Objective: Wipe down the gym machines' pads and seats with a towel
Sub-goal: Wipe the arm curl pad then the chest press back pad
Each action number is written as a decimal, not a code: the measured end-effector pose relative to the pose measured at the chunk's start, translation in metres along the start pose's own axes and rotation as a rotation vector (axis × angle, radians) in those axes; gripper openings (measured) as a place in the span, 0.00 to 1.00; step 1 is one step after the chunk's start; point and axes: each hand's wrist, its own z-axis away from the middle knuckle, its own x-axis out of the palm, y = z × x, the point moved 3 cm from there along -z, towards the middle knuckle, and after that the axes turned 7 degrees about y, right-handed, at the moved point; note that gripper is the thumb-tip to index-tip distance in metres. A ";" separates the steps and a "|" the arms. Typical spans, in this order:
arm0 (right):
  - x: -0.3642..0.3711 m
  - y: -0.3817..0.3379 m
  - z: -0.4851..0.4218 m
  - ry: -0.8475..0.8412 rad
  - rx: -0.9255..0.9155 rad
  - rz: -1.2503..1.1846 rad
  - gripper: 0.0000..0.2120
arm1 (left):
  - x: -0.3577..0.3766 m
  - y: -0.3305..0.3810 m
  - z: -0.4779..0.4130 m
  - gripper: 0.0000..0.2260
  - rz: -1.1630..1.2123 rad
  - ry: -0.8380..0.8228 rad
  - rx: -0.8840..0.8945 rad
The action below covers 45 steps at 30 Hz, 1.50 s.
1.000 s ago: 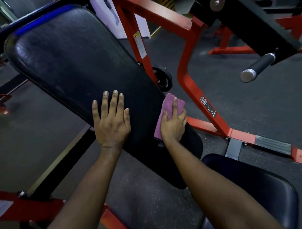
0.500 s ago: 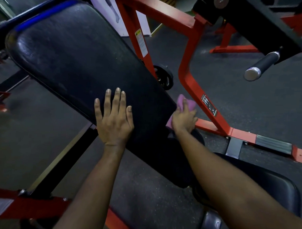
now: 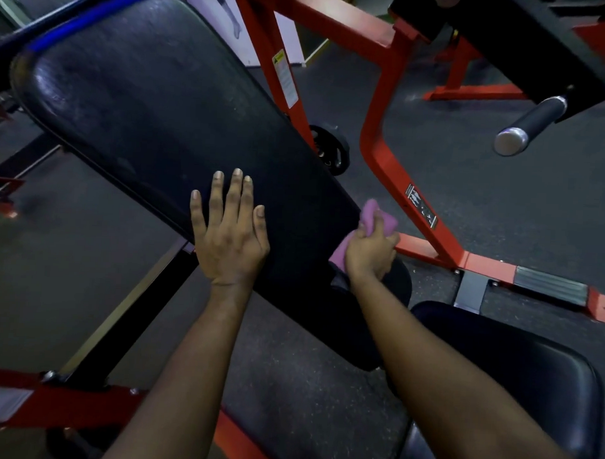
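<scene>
While the long black back pad (image 3: 154, 121) stretches across the view, its long axis runs from a rounded end at the upper left down to a narrower end at the lower right, pointing toward the seat (image 3: 529, 374). The left hand (image 3: 230, 233) lies flat on the pad's lower left edge, grip wide and holding nothing, fingers straight and aimed up the pad. Over on the right edge of the pad, near its lower end, the right hand (image 3: 370, 254) has its grip curled tight around the pink towel (image 3: 377, 214). The towel is bunched up. One end pokes out above the fingers toward the red frame (image 3: 375, 153), and the other shows below the hand against the pad's rim. The seat sits low on the right, just beside the pad's lower tip, partly behind the right forearm. A black handle (image 3: 531, 124) with a silver cap juts out at the upper right, and a weight plate (image 3: 331, 151) sits behind the pad on the dark floor (image 3: 500, 208).
</scene>
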 end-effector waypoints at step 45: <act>-0.056 -0.037 0.086 -0.197 -0.518 0.231 0.34 | -0.005 -0.003 0.001 0.23 0.075 -0.035 -0.018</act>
